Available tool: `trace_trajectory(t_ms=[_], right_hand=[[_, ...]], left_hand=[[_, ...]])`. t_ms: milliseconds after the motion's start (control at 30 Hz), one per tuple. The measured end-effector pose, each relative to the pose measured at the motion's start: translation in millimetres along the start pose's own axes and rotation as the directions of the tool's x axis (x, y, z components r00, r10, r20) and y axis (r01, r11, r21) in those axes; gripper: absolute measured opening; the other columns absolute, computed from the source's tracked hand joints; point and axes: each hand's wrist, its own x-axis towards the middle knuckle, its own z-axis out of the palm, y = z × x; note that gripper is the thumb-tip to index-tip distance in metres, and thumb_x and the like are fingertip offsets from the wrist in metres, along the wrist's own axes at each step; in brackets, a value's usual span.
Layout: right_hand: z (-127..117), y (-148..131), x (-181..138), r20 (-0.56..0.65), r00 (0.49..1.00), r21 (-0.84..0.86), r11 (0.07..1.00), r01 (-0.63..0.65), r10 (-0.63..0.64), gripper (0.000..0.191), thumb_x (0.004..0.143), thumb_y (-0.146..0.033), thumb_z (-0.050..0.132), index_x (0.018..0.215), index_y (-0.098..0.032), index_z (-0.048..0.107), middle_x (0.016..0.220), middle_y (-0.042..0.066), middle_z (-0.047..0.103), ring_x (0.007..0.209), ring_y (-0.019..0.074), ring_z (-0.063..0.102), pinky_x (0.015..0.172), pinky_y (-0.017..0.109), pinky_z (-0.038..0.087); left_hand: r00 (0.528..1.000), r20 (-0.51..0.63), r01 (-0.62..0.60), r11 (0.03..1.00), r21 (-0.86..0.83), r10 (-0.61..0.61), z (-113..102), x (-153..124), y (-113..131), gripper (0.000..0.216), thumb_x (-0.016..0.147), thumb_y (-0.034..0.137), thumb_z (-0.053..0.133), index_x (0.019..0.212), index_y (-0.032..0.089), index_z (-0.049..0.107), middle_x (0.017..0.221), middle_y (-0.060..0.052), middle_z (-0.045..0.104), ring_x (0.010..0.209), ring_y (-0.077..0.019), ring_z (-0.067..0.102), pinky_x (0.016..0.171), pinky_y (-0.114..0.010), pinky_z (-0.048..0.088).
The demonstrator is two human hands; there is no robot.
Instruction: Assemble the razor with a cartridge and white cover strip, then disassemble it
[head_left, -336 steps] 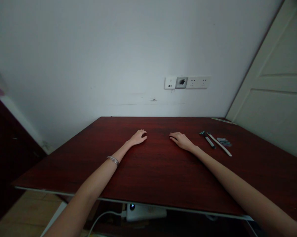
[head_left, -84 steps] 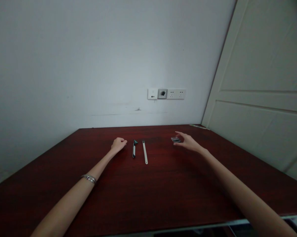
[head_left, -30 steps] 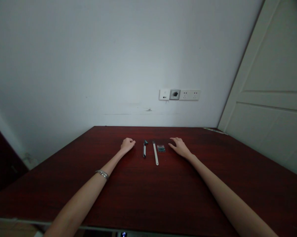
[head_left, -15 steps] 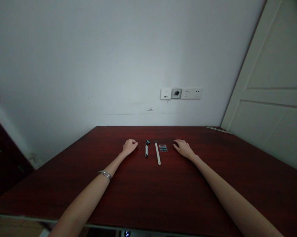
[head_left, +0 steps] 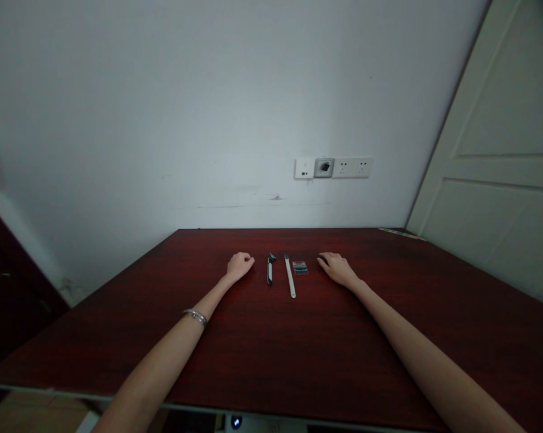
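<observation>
My left hand (head_left: 240,266) rests on the tabletop with its fingers loosely curled, and nothing shows in it. Just right of it lies a razor (head_left: 270,272) with a green-and-black head and a light, dark-edged handle. Beside that is a slim white toothbrush-like stick (head_left: 290,279), dark at its far end and with a small hole at its near end. A small clear plastic case (head_left: 300,267) with dark strips inside lies between the stick and my right hand (head_left: 337,267). That hand lies palm down, fingers stretched out, touching none of these things.
The dark red wooden table (head_left: 271,349) reaches back to a white wall (head_left: 208,120). Sockets and switches (head_left: 333,168) are set in the wall above it. A pale panelled door (head_left: 501,180) stands at the right. A metal bracelet (head_left: 196,316) is on my left wrist.
The view has shifted slightly, so everything sits a little higher and further right in the picture. Both hands and the things on the table keep their places.
</observation>
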Motion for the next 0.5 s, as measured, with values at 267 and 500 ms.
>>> trace_trajectory(t_ms=[267,500], right_hand=[[0,-1,-1,-0.014,1.000,-0.003,1.000,0.006,-0.006,0.046,0.090,-0.044,0.027,0.117,-0.018,0.055,0.120,0.012,0.056,0.110,0.0268,0.049,0.089,0.039,0.037],[-1,-2,-2,-0.034,0.999,-0.024,1.000,0.005,-0.006,0.045,0.091,-0.043,0.028,0.113,-0.018,0.057,0.118,0.012,0.057,0.108,0.0261,0.049,0.089,0.038,0.037]], left_hand=[[0.999,-0.015,-0.046,0.999,0.002,0.046,-1,-3,3,0.026,0.080,0.034,0.047,0.077,0.020,0.068,0.087,-0.004,0.069,0.080,-0.0181,0.061,0.066,-0.024,0.040],[0.993,0.049,-0.109,0.992,-0.063,0.112,-10,-9,26,0.035,0.080,0.044,0.046,0.073,0.018,0.068,0.073,-0.004,0.067,0.077,-0.0180,0.060,0.066,-0.024,0.042]])
